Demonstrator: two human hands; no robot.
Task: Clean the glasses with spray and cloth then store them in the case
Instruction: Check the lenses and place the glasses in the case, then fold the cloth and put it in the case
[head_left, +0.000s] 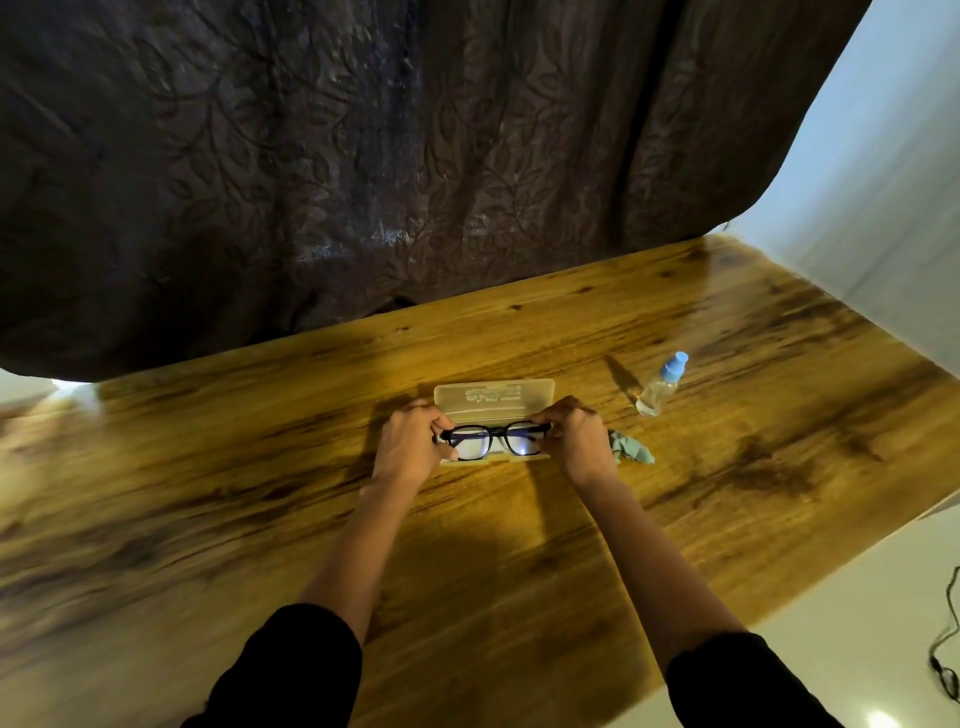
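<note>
Glossy wooden table with dark grain streaks fills the view; pale floor at lower right with a thin black cable on it.

Nearest: two black sleeves at the bottom edge, bare forearms reaching forward across the table.

Left hand pinches the left end of a pair of black-framed glasses with clear lenses, fingers curled tight around the hinge area. Right hand does the same on the right end. Both hands closed on the frame, glasses held level between them, lenses facing the camera.

Glasses sit right over the lower half of an open translucent cream plastic case. Frame looks either just resting in the tray or a hair above it; can't tell from this angle. Case lid stands open behind the glasses, some moulded print on its inner face, unreadable.

Just right of the right hand: crumpled pale teal cleaning cloth lying on the table, partly hidden by the hand.

Further right and back: small clear spray bottle with light blue cap, standing apart from the case, appears tilted by the wide lens.

Behind the table edge: dark brown curtain with leaf pattern. Pale wall to the right of it.
</note>
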